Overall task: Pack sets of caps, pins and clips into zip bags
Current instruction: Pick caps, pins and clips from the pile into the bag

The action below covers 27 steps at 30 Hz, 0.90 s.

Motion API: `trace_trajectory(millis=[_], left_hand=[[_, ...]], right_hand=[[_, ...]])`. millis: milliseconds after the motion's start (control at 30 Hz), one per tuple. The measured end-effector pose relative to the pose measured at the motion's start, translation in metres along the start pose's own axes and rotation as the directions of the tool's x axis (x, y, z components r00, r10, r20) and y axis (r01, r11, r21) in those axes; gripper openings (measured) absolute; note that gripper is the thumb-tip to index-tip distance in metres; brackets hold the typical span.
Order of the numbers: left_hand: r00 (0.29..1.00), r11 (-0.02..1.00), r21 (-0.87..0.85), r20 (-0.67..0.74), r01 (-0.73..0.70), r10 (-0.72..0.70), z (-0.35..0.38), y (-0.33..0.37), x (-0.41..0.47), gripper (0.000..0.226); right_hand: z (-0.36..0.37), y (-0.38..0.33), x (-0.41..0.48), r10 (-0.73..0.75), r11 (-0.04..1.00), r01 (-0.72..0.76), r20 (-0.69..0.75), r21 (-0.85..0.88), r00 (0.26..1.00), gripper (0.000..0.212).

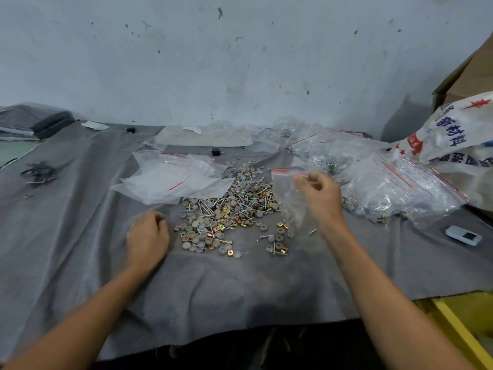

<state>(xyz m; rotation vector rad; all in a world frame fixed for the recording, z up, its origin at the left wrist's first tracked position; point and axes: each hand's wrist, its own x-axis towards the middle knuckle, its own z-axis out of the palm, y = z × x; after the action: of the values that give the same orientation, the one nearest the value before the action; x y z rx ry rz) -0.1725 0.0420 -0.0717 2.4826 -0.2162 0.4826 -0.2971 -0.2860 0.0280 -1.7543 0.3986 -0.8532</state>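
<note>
Grey cloth (240, 289) covers the work surface, wrinkled and running out of view on the left. Behind it stands a scuffed pale wall (240, 62).

At the middle of the cloth lies a loose heap of parts: round grey caps (195, 223), thin metal pins (210, 209) and small brass-coloured square clips (230, 252), all mixed together.

The right hand (318, 196) is raised above the heap's right edge and pinches the top of 1 clear zip bag (289, 204) between thumb and fingertips. The bag hangs down with its red seal line at the upper left. It is blurred, and pale round shapes show through it, but their number cannot be made out.

The left hand (148, 237) rests knuckles-up on the cloth just beside the heap's left edge. Its fingers are curled under, so I cannot tell whether they hold anything.

A stack of flat empty bags (170, 180) lies behind the heap on the left. Filled bags (386, 182) are piled on the right, their contents hard to read through the glare.

A printed woven sack (453, 134) and a cardboard box (469, 76) are cut off by the right edge. A small white device (463, 235) lies near them, and dark parts (40, 172) too small to identify sit far left.
</note>
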Motion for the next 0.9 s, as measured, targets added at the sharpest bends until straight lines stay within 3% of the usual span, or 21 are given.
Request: trace_trajectory(millis=[100, 200, 400, 600, 767, 900], left_hand=[[1.000, 0.999, 0.038, 0.011, -0.010, 0.010, 0.001, 0.001, 0.000, 0.012], [1.000, 0.999, 0.050, 0.009, 0.006, -0.007, 0.002, 0.000, -0.001, 0.012], [1.000, 0.998, 0.056, 0.029, 0.010, -0.012, 0.001, 0.004, -0.003, 0.013], [0.999, 0.998, 0.055, 0.048, 0.004, -0.007, -0.001, 0.006, -0.004, 0.016], [0.999, 1.000, 0.011, 0.044, 0.012, -0.012, -0.002, 0.007, -0.004, 0.014], [0.994, 0.993, -0.093, -0.093, -0.068, 0.059, -0.007, 0.018, -0.006, 0.010]], right_hand=[[-0.011, -0.031, 0.014, 0.063, 0.946, -0.079, 0.061, 0.315, 0.996, 0.005], [-0.018, -0.054, 0.020, 0.019, 0.836, -0.106, 0.165, 0.538, 0.986, 0.006], [-0.029, -0.073, 0.022, -0.068, 0.729, -0.154, 0.295, 0.667, 0.953, 0.012], [-0.034, -0.054, 0.012, -0.007, 0.838, -0.120, 0.230, 0.533, 0.973, 0.009], [-0.030, -0.012, -0.012, -0.075, 0.983, 0.055, 0.111, 0.176, 0.991, 0.011], [-0.014, 0.032, -0.041, -0.087, 0.976, 0.102, 0.086, -0.191, 0.993, 0.019]])
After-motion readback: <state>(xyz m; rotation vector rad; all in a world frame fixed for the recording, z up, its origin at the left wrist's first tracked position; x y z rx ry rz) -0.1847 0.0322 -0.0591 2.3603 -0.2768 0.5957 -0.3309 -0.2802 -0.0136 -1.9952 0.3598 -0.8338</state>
